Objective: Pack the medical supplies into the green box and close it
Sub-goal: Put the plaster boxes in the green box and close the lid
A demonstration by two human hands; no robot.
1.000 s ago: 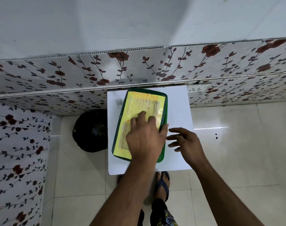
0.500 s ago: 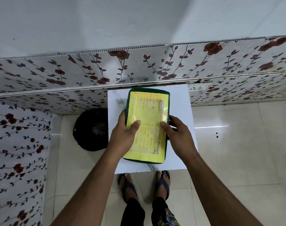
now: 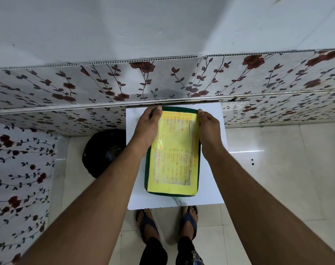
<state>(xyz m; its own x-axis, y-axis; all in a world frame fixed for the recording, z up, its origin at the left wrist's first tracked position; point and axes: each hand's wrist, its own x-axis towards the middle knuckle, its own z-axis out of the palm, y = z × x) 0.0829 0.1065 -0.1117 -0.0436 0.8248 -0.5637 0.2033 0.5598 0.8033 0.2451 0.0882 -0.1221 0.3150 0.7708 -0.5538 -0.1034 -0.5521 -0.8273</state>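
The green box (image 3: 173,193) lies shut on a small white table (image 3: 210,196), its lid covered by a yellow sheet with orange handwriting. It runs lengthwise away from me, straight on the table. My left hand (image 3: 146,129) grips the far left corner of the box, fingers curled over the rim. My right hand (image 3: 208,129) grips the far right corner the same way. No medical supplies are visible; whatever is inside is hidden by the lid.
A black round object (image 3: 103,152) sits on the tiled floor left of the table. A flower-patterned wall (image 3: 162,83) stands right behind the table. My feet in sandals (image 3: 188,220) are under the table's near edge.
One second ago my left hand pressed flat on the tilted lid. Since then both hands took the box by its sides, straightened it, and slid up to its far corners.
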